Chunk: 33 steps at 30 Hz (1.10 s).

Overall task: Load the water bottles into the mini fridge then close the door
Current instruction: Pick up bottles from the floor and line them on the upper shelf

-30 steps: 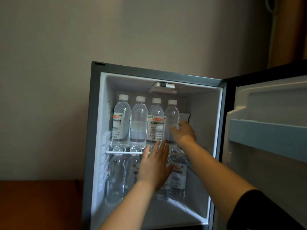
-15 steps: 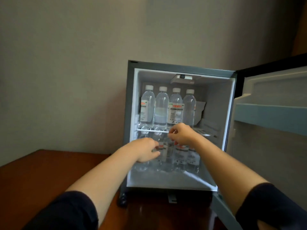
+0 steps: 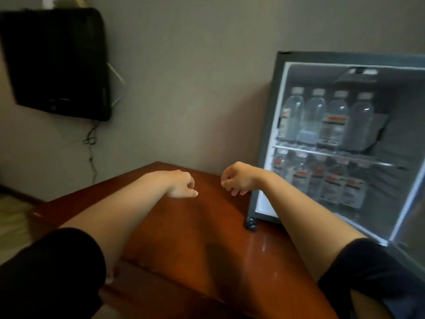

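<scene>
Okay so at this point both hands were hovering above the wooden table (image 3: 195, 238), off to the left of the mini fridge (image 3: 270, 134). The left hand (image 3: 181, 184) was loosely curled with the thumb poking out and had nothing in it. The right hand (image 3: 236, 178) was much the same: fingers drooping in a relaxed curl, empty, just beside the fridge's front left corner but not touching it. The water bottles were inside, four standing upright in a row on the upper shelf (image 3: 333, 153) (that top row (image 3: 333, 120) looked tidy), and another bunch (image 3: 331, 183) packed underneath, too blurry for me to count. I couldn't spot a bottle outside the fridge in this view. The whole interior was lit and on show, so the door was obviously open, though it was off the right edge of the shot. My read: loading was pretty much done and closing was the only step left. The next move would need one hand, probably the right, to reach out to the door's edge and swing it round until it seals, without clipping the front bottles. There was also a black screen (image 3: 57, 63) on the wall with a cable (image 3: 90, 143) dangling below it, nothing to do with the job.
</scene>
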Available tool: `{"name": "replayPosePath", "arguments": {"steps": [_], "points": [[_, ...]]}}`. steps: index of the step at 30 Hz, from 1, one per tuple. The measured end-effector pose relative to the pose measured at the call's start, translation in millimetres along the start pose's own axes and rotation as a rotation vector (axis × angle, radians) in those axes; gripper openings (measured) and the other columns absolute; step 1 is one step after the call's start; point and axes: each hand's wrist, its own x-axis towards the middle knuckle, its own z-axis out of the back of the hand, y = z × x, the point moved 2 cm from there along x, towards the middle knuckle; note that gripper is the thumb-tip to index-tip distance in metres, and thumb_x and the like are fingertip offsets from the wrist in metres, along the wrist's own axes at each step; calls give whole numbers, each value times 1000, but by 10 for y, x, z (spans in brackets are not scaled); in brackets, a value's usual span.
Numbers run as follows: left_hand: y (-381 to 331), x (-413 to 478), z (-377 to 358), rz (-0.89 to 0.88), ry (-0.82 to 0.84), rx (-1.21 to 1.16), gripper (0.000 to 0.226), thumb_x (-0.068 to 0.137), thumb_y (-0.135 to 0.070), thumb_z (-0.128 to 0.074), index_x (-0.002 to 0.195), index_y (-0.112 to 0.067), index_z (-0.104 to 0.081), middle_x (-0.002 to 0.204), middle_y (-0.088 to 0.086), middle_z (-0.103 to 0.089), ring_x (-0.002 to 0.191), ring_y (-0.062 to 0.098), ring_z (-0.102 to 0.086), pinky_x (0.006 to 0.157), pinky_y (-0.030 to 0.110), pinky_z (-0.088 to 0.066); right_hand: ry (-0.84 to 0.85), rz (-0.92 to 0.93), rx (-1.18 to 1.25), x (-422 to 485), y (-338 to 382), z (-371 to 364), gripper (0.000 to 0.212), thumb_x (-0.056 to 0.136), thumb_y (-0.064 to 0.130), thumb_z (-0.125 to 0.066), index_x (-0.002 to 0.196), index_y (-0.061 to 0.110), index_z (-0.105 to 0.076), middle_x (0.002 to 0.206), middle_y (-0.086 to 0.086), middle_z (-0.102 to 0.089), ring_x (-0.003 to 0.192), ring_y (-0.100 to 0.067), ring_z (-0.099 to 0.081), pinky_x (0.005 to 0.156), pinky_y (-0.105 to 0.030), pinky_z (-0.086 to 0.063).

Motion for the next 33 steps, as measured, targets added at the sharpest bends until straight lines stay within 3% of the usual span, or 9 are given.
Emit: {"name": "replayPosePath", "arguments": {"steps": [4, 11, 14, 18, 22, 24, 26, 33], "points": [[736, -495, -302, 166, 52, -41, 44, 95, -49, -40, 127, -21, -53, 134, 6, -51, 122, 25, -48, 97, 36, -39, 66, 139, -25, 217, 619, -561, 6, 93, 19, -54, 94, 16, -59, 83, -5, -61, 65, -15, -60, 57, -24, -49], [1891, -1511, -1053, 416, 175, -89, 45, 97, -44, -40, 123, -12, -57, 127, 7, -57, 115, 26, -53, 92, 33, -42, 324, 320, 33, 478, 1643, -1817, 6, 94, 15, -52, 98, 11, -56, 81, -2, -59, 63, -12, -61, 51, -22, -49], [2262, -1977, -1414, 517, 209, -173, 43, 98, -36, -41, 127, -8, -55, 129, 8, -57, 118, 26, -53, 95, 30, -41, 426, 389, 28, 482, 2026, -2342, 12, 95, 19, -52, 102, 12, -58, 84, -2, -62, 66, -11, -62, 56, -22, -51], [2667, -2561, -1889, 696, 282, -282, 47, 98, -39, -38, 124, -4, -56, 119, 15, -63, 108, 27, -60, 88, 30, -44, 541, 468, 43, 449, 2451, -3094, 8, 95, 15, -51, 97, 11, -58, 75, -2, -59, 63, -12, -60, 58, -27, -49], [3002, -3019, -2507, 824, 370, -391, 49, 98, -41, -38, 122, -2, -57, 112, 16, -64, 108, 28, -60, 91, 31, -43, 690, 475, 41, 403, 2702, -3891, 8, 94, 12, -51, 95, 13, -58, 87, -10, -61, 67, -18, -60, 58, -27, -49], [3103, -3192, -2838, 874, 404, -431, 50, 99, -41, -37, 125, -3, -55, 123, 13, -58, 117, 28, -54, 97, 33, -40, 776, 462, 40, 352, 2760, -4255, 17, 95, 15, -49, 108, 10, -60, 94, -8, -60, 81, -20, -61, 61, -25, -48], [3166, -3332, -3170, 923, 425, -479, 49, 99, -41, -36, 130, -6, -52, 137, 11, -48, 125, 28, -47, 101, 36, -36, 864, 455, 24, 308, 2798, -4604, 27, 97, 18, -48, 119, 6, -57, 98, -6, -57, 82, -16, -60, 61, -22, -45], [3188, -3707, -4365, 1098, 354, -719, 42, 98, -32, -42, 128, -5, -52, 135, 14, -51, 123, 27, -49, 99, 32, -37, 1042, 419, 52, 209, 2746, -5806, 23, 94, 20, -53, 112, 8, -59, 80, 0, -58, 69, -10, -57, 67, -25, -48]]}}
